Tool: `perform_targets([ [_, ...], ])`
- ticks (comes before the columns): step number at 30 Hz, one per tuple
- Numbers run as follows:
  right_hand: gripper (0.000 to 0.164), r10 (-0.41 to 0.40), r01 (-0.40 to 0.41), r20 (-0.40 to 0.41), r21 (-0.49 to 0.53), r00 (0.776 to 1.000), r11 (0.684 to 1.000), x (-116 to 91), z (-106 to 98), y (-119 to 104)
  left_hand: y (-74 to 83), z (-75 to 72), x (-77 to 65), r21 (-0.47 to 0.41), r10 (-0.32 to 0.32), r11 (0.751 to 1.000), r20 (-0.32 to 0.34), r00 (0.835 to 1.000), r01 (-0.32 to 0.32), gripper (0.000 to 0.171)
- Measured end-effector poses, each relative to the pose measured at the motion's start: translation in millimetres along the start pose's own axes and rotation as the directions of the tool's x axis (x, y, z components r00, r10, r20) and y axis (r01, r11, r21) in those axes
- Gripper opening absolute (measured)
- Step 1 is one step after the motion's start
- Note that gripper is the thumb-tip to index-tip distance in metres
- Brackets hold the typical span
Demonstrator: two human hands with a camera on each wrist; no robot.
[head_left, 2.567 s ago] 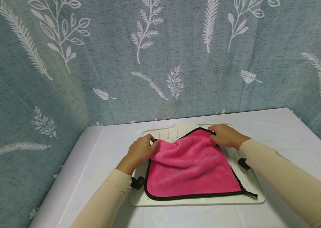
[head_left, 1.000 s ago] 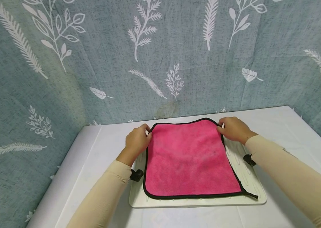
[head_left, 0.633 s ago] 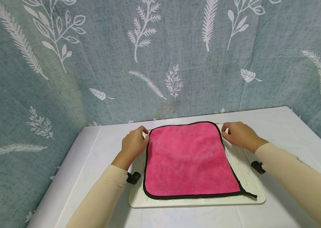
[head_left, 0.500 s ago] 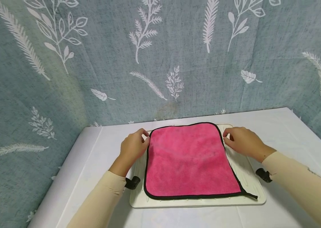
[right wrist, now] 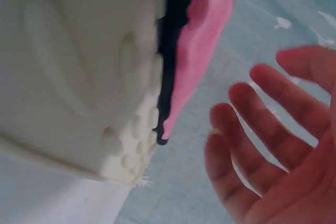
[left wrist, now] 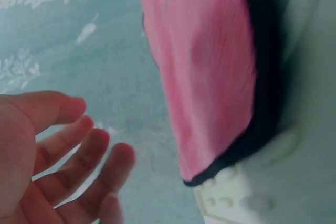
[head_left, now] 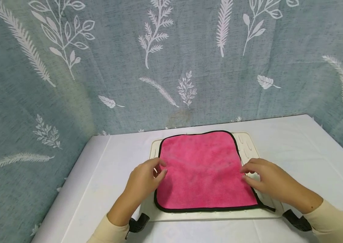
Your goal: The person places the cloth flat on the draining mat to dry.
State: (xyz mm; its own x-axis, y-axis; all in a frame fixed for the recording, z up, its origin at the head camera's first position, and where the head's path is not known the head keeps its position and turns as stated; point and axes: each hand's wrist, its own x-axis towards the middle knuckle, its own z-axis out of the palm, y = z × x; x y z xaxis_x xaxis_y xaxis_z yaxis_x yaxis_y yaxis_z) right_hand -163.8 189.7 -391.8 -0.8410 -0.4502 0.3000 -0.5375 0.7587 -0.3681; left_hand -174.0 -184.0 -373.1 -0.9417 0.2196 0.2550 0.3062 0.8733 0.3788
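A pink cloth (head_left: pixel 201 168) with a black border lies spread flat on a cream tray (head_left: pixel 220 215) whose surface has raised ridges. My left hand (head_left: pixel 145 177) hovers over the cloth's left edge, fingers loosely bent and holding nothing. Over the right edge, my right hand (head_left: pixel 268 179) is likewise relaxed, with a gap between thumb and fingers. Both wrist views show the fingers apart from the pink cloth (left wrist: pixel 210 66), and the tray's ridged surface (right wrist: pixel 58 61) appears beside its border. A short black loop (head_left: pixel 269 208) sticks out at the near right corner.
The tray stands on a table under a white cover (head_left: pixel 293 148). A blue-grey curtain (head_left: pixel 122 60) with white leaf patterns rises behind the table and along its left side. Black wrist cameras (head_left: pixel 139 222) sit at both sleeves.
The cloth's far edge, earlier held and wrinkled, was pulled away from me and laid flat. Both hands then let go of the far corners and moved back toward me.
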Motion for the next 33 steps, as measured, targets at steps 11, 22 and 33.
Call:
perform_targets([
  [11,0.026,-0.181,0.177,0.094,0.049,0.979,0.983,-13,3,1,10.2,14.2,-31.9,0.156,0.131,0.978,0.046,0.99,-0.137,0.023],
  [22,0.029,-0.181,0.173,0.195,0.056,0.964,0.983,-20,16,5,2.9,14.2,-43.0,0.121,0.123,0.981,0.193,0.973,-0.148,0.029],
  [33,0.034,-0.154,0.155,0.243,0.018,0.958,0.988,-22,19,1,0.7,11.0,-47.4,0.093,0.207,0.965,0.31,0.928,-0.246,0.02],
])
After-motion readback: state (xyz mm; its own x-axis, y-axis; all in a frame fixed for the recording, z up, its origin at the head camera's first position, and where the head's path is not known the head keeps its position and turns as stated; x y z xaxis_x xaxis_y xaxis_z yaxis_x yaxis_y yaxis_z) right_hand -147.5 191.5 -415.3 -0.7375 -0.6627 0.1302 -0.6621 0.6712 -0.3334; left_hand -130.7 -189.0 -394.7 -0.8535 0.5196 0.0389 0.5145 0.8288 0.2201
